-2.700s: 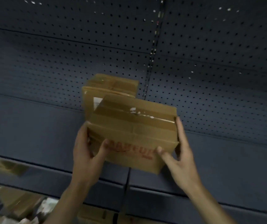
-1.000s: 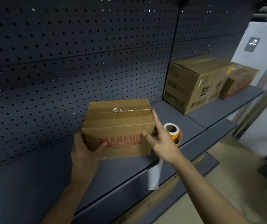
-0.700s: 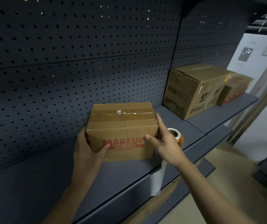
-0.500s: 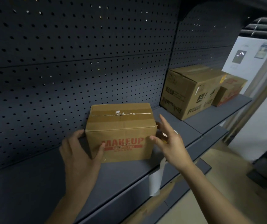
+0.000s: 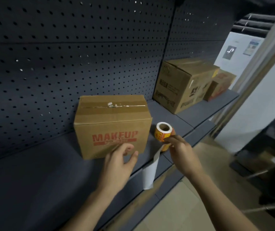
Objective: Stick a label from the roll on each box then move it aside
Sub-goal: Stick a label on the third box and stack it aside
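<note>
A brown cardboard box (image 5: 112,125) sits on the dark grey shelf (image 5: 33,177), back by the wall with the little holes (image 5: 66,55). Red letters on its front say MAKEUP, and tape runs along its top. The label roll (image 5: 163,134) stands on the shelf just beside the box, on its right, close to the front edge. The labels on it are orange and yellow. A white strip of backing paper (image 5: 150,170) hangs down from the roll over the front edge of the shelf.

The left hand (image 5: 118,165) floats in front of the box with its fingers loose and a bit curled. It holds nothing. The right hand (image 5: 180,152) has its fingertips on the roll, pinching at a label on its side.

Farther right along the shelf stand a big cardboard box (image 5: 183,85) and a smaller box (image 5: 220,85) with red print, near the right end.
</note>
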A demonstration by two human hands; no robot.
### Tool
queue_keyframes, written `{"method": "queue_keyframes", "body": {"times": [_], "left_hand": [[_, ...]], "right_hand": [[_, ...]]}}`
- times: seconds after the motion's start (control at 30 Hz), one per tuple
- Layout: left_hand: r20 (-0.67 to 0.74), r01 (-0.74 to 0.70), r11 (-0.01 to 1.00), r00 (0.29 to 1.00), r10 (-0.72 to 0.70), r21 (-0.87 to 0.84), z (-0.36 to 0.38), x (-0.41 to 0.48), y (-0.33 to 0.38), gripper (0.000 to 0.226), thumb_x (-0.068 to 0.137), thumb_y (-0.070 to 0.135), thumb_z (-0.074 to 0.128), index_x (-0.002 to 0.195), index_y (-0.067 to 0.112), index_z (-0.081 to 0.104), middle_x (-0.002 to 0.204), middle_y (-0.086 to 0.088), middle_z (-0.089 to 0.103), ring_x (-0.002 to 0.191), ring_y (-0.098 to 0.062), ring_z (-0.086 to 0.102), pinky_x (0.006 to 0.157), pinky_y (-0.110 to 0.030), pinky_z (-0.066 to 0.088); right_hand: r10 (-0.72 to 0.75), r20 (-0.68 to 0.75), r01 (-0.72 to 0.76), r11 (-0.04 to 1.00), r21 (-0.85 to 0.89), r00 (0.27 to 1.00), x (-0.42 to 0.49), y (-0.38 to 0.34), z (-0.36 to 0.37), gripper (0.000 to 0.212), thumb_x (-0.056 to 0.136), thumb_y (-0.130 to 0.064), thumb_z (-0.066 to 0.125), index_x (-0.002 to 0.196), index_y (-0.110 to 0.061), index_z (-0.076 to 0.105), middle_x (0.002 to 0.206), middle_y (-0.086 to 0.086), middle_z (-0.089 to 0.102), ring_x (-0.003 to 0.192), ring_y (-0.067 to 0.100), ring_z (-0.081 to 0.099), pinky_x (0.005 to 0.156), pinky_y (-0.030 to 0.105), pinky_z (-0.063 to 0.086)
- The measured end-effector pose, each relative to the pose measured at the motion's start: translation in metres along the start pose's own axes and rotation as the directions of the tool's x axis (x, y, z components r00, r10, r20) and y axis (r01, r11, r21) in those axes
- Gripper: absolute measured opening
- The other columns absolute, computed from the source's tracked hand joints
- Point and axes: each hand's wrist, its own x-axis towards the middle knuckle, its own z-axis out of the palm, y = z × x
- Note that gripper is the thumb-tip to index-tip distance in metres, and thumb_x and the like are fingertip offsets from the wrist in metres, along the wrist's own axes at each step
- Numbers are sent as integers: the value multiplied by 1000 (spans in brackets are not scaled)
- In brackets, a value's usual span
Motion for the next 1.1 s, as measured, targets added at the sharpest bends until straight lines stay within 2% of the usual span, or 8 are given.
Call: {"method": "queue_keyframes", "body": {"times": [0.17,0.27,0.33,0.43,0.6,0.77,0.93,1.1], "left_hand": [[221,111,993,970,-101,-34,26,16,8,36,92,51,60,125,38,59,126,20,59,124,-9,52,99,-28,42],[275,126,991,955,-113,-33,36,22,16,49,91,52,61,136,33,53,132,16,56,118,-3,51,92,-20,35],[270,124,992,956,-113,-23,40,26,16,44,90,48,64,130,31,57,126,14,61,109,-3,56,90,-23,42],[240,69,998,968,-70,16,44,32,12,20,88,45,65,99,29,65,96,11,70,93,-9,64,85,-35,51],[242,113,993,963,-115,23,47,33,0,19,86,39,55,67,35,54,75,2,62,79,-17,57,68,-30,43],[288,122,988,953,-90,-94,45,36,-3,28,88,18,57,61,27,55,55,15,53,59,-1,47,59,-23,37],[295,116,980,953,-64,-163,46,35,-3,26,86,12,57,65,26,59,57,17,55,59,1,46,58,-21,36],[305,82,973,952,-13,-216,43,36,-6,29,90,6,57,67,23,63,59,17,55,60,4,44,58,-17,33]], "right_hand": [[0,67,-2,1000,21,998,13,11,15,48,90,-5,52,119,-42,56,93,-2,67,83,20,64,70,40,54],[-43,127,23,987,158,991,13,4,9,43,93,-10,56,123,-41,55,98,-7,68,89,11,64,79,32,53],[-72,177,36,980,198,982,14,-2,5,41,94,-13,58,125,-39,53,105,-8,69,95,10,64,84,30,52],[-120,246,49,960,276,962,17,-9,1,39,95,-17,59,124,-42,51,105,-7,68,94,7,64,83,29,52],[-159,199,81,933,351,967,14,-17,0,48,89,-11,64,122,-45,54,100,-17,66,91,0,62,78,15,48],[-62,41,42,924,379,997,9,-17,4,22,84,-10,74,88,-29,63,98,-16,56,87,4,62,77,20,51],[-77,176,-14,884,466,981,4,-25,1,17,89,-10,66,81,-25,71,81,-13,72,81,0,68,75,16,50],[-151,215,21,861,508,965,3,-29,-3,16,88,-12,63,83,-23,73,84,-8,71,83,9,67,80,25,54]]}}
